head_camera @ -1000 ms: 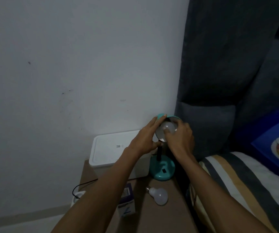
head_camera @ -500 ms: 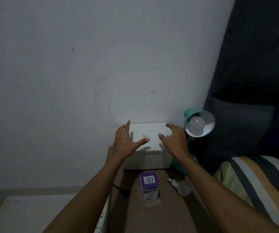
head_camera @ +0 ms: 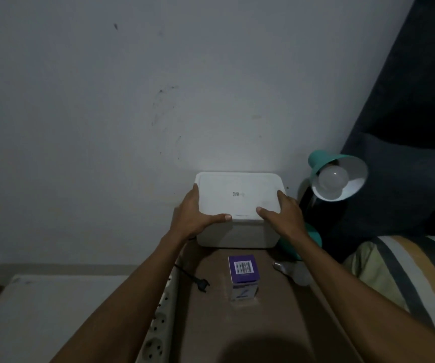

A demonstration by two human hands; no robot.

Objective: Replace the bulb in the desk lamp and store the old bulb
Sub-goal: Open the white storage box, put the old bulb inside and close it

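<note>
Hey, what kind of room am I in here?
Most likely a bedroom, at a bedside table. A striped blanket lies at the right edge under a dark padded headboard, and a teal desk lamp stands on the small brown table against a plain white wall.

A pale grey wall [head_camera: 158, 100] fills most of the view, marked with a few dark smudges. Along its foot runs a light skirting strip [head_camera: 80, 268]. To the lower left lies a flat white surface [head_camera: 54, 310], and beside it a white power strip [head_camera: 158, 323] with round sockets runs toward the bottom edge. A black plug [head_camera: 202, 284] on a dark cord lies on the brown worktop [head_camera: 263, 323]. On the right, a dark upholstered headboard [head_camera: 407, 153] rises above a bed with a striped cover [head_camera: 407, 271] in cream, yellow and grey.
</note>
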